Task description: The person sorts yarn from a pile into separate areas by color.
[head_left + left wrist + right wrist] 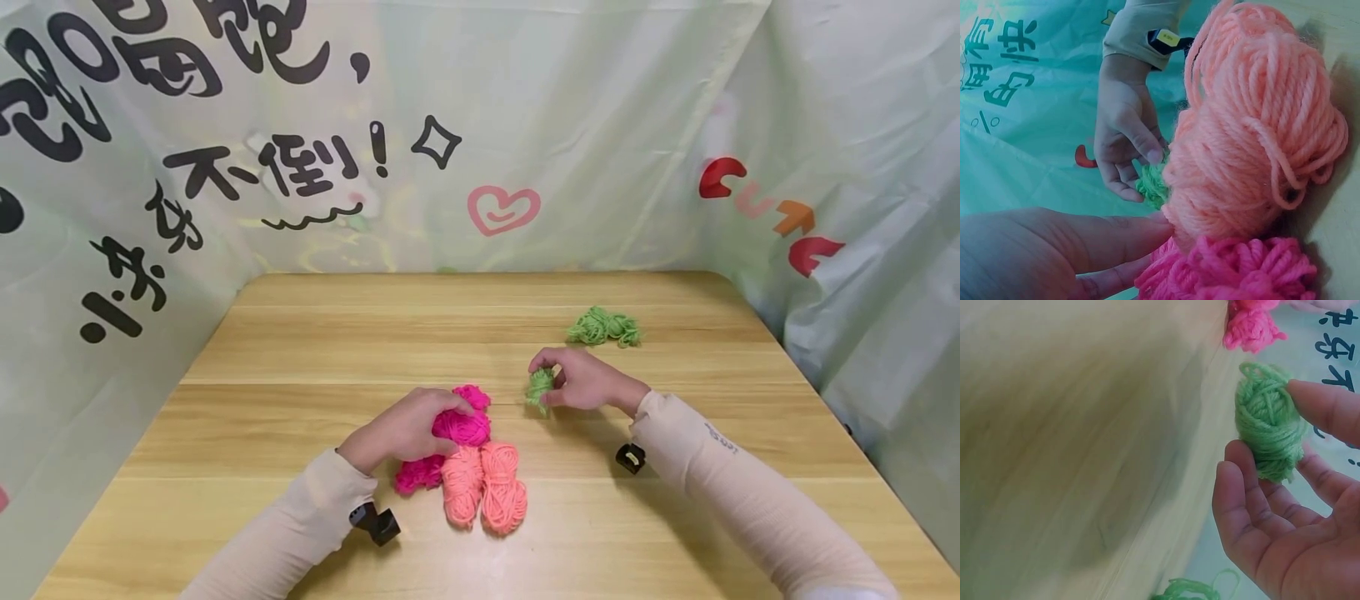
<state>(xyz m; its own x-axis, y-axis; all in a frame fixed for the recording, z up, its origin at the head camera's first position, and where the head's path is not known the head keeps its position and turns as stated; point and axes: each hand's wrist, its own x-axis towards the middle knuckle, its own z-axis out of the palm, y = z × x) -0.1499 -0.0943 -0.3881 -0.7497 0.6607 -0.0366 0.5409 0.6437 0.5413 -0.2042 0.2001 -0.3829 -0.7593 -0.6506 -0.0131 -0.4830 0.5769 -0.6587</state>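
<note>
The right hand (588, 381) pinches a green yarn ball (1270, 422), partly hidden by its fingers. The left hand (408, 423) partly covers magenta yarn (463, 428); whether it grips, I cannot tell.

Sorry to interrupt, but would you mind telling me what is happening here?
At a wooden table, a person's right hand holds a small green bundle of yarn, and the left hand grips some magenta yarn. Two coral bundles lie beside the magenta yarn, and more green yarn lies farther back.

Wooden table (300, 358) under magenta yarn (463, 428), coral yarn (502, 492) and, farther back, green yarn (596, 326).
</note>
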